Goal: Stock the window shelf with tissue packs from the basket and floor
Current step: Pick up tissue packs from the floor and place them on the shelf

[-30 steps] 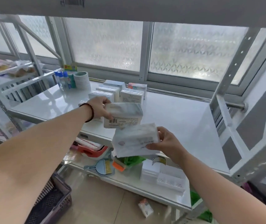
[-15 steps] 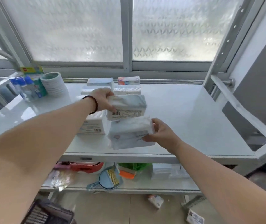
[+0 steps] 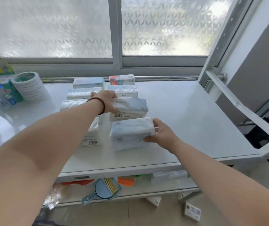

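Head view. Left hand (image 3: pixel 106 101): fingers clasp upper tissue pack (image 3: pixel 128 109) above the window shelf (image 3: pixel 187 115). Right hand (image 3: pixel 161 132): fingers clasp lower tissue pack (image 3: pixel 130 132) by its end. Packs judged light, soft, slippery-wrapped; grip across short ends.
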